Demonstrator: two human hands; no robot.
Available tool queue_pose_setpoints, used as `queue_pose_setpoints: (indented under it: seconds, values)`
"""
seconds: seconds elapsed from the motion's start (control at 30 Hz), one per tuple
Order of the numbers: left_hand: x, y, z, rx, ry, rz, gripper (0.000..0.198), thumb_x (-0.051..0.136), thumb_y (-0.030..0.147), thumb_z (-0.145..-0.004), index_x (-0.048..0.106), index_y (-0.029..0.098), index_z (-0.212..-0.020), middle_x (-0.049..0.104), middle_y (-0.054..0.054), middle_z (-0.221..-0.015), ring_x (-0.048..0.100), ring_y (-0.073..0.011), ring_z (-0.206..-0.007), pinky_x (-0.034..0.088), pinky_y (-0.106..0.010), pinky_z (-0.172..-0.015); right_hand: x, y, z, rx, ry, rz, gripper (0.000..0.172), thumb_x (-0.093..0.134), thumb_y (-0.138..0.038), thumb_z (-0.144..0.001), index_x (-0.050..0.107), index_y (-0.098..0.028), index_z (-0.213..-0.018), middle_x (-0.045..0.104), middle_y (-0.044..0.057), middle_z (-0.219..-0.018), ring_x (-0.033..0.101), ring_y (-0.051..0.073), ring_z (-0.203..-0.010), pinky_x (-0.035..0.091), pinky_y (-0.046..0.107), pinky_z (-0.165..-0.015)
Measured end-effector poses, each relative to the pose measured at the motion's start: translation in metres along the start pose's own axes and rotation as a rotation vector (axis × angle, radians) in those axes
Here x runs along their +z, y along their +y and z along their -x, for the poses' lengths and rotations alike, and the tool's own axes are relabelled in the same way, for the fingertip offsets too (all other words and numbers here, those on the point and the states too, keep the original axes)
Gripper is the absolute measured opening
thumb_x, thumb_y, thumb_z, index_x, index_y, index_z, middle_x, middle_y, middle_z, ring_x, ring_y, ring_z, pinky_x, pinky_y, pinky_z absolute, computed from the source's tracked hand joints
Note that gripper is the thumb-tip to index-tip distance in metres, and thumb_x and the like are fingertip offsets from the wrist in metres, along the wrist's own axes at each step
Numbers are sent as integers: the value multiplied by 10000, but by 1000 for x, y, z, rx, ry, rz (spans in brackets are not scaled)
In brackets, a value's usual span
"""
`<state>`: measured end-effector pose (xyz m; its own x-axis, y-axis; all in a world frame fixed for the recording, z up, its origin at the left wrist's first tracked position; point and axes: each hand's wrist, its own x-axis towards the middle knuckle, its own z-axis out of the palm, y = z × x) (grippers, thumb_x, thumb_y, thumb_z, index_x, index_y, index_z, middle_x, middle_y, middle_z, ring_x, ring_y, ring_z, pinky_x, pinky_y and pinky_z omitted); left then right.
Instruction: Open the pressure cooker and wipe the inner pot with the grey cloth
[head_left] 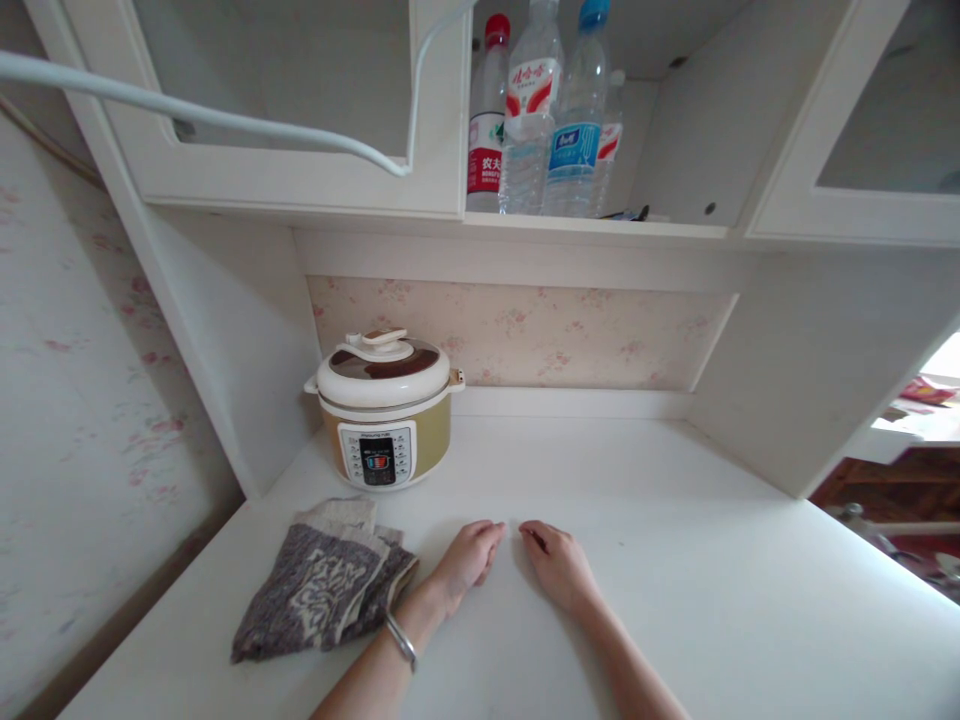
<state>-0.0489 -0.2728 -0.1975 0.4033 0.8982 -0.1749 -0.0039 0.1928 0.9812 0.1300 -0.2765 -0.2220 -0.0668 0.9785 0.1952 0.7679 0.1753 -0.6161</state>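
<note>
Both hands rest on the white countertop (675, 600), a small gap apart. My left hand (472, 556) is curled into a loose fist, with a silver bangle (401, 640) on its wrist. My right hand (559, 562) is likewise closed, thumb side inward, and nothing shows in either one. Just left of my left forearm lies a folded grey-brown towel (315, 585) with a pale pattern. Behind the towel stands a white and olive electric pressure cooker (386, 410), its lid on and its control panel facing me.
Overhead, a cabinet shelf (600, 228) holds several plastic bottles (531, 110). A white cable (225, 122) hangs across the upper left, in front of a glass-paned cabinet door (300, 180). Side panels (810, 350) bound the counter on both sides.
</note>
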Motion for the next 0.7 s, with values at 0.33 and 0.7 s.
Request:
queue_pose_setpoints:
  seconds: [0.33, 0.7]
  values:
    - [1, 1, 2, -3, -2, 14, 376, 515, 511, -792, 363, 211, -623, 279, 98, -471, 194, -57, -393, 109, -255, -420, -2, -3, 1, 21, -16, -5, 329, 382, -292, -880, 691, -240, -981, 715, 42, -979, 647, 182, -891, 433, 257, -781]
    - [0, 1, 0, -3, -3, 30, 387, 529, 536, -774, 364, 214, -634, 274, 105, -464, 185, -57, -392, 106, -256, -431, -1, -2, 1, 5, -18, -5, 326, 383, -299, -881, 690, -245, -976, 714, 35, -981, 643, 179, -901, 424, 254, -791]
